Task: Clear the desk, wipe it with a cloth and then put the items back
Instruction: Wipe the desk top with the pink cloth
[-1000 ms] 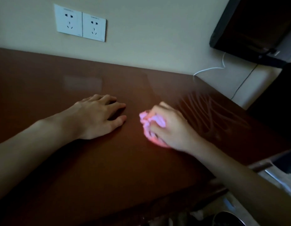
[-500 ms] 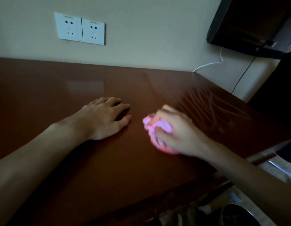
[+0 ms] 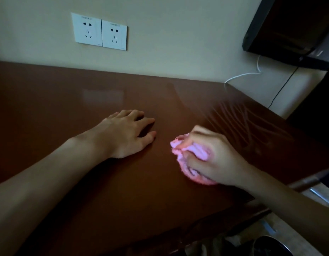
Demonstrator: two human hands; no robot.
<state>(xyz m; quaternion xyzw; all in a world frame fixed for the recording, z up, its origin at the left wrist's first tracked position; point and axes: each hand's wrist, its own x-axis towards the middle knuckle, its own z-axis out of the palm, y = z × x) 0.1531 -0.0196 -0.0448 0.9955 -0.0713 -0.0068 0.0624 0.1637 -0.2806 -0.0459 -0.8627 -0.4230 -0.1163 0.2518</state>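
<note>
A glossy brown desk (image 3: 67,100) fills most of the view. My right hand (image 3: 217,159) grips a bunched pink cloth (image 3: 198,154) and presses it on the desk's right half. Damp wipe streaks (image 3: 239,115) show on the surface just beyond that hand. My left hand (image 3: 126,135) rests flat on the desk near the middle, fingers straight and slightly spread, holding nothing. A gap of bare desk separates the two hands.
Two white wall sockets (image 3: 100,32) sit above the desk's back edge. A dark screen (image 3: 292,30) hangs at the upper right, with a white cable (image 3: 243,74) and a black cable (image 3: 281,87) running down the wall. A dark round container (image 3: 270,245) stands below the desk's front right corner.
My right hand has slid the pink cloth slightly rightward and toward me across the desk. My left hand has stayed flat in place. The view has tilted down a little.
</note>
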